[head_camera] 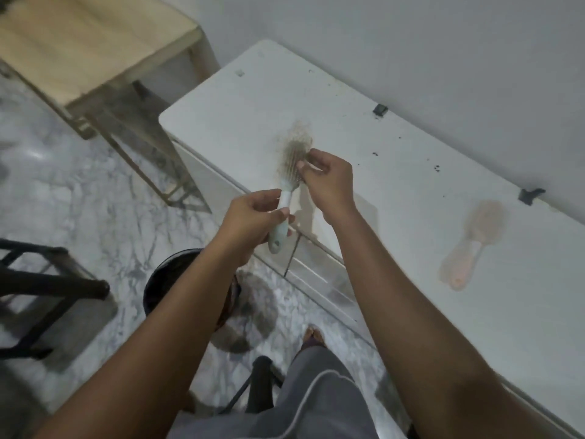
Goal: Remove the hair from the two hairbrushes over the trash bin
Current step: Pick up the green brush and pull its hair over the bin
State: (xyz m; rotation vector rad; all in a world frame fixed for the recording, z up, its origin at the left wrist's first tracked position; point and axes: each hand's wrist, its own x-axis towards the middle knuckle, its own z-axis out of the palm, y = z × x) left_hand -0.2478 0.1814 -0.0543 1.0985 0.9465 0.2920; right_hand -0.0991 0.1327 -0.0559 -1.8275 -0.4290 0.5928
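The handle of the blue hairbrush (285, 198) was held by the left hand (250, 220). The fingers were curled round it and the thumb was pressed on its side. The brush was held up in the air with its head pointed away from the person. The head was covered in fuzzy hair (294, 137). A bit of that hair was pinched at the side of the head by the curled fingertips of the right hand (330, 182).

Both hands were held over the front edge of a white cabinet (253, 106). A dark round trash bin (167, 280) was seen on the marble floor (79, 185), partly hidden under the left arm. A pink hairbrush (468, 248) was left lying flat on the cabinet top, well apart to the right, with its handle nearest the person. A wooden table (95, 49) was seen far back on the left.
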